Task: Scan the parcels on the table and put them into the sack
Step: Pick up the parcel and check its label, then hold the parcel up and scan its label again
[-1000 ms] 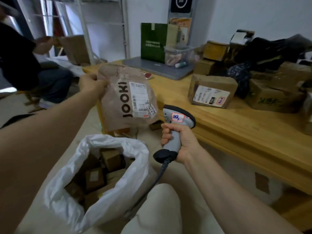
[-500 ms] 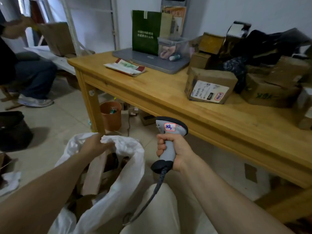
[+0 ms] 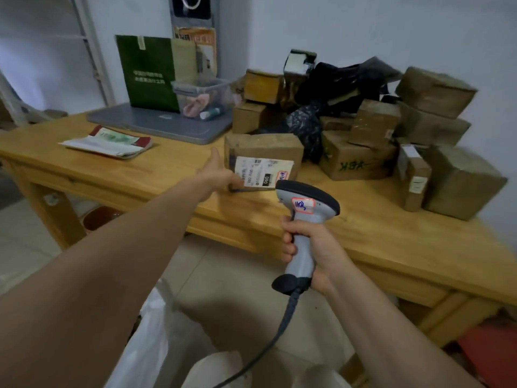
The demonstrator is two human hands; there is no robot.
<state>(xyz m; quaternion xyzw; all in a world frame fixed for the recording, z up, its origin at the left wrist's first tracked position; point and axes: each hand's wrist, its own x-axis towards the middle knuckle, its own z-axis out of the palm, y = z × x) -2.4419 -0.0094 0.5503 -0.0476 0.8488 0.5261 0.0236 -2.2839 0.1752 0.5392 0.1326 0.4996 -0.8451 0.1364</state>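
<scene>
A brown cardboard parcel (image 3: 263, 148) with a white shipping label lies near the front of the wooden table (image 3: 134, 177). My left hand (image 3: 219, 175) is stretched out to its left front corner, thumb up and fingers at the label's lower left edge; whether it grips the box is unclear. My right hand (image 3: 310, 247) grips the handle of a grey barcode scanner (image 3: 306, 208), held in front of the table edge, its head just below the parcel. Only the rim of the white sack (image 3: 151, 343) shows at the bottom.
Several more brown boxes (image 3: 436, 130) and dark plastic bags (image 3: 341, 85) are piled at the table's back right. A closed laptop (image 3: 165, 124), a green paper bag (image 3: 148, 71), a clear plastic tub (image 3: 204, 99) and a booklet (image 3: 109, 140) sit at the left. An orange bin (image 3: 98, 217) stands under the table.
My left hand dropped the brown Jooki mailer into the sack, then rose and reached across to the labelled box on the table. The scanner stayed in my right hand.
</scene>
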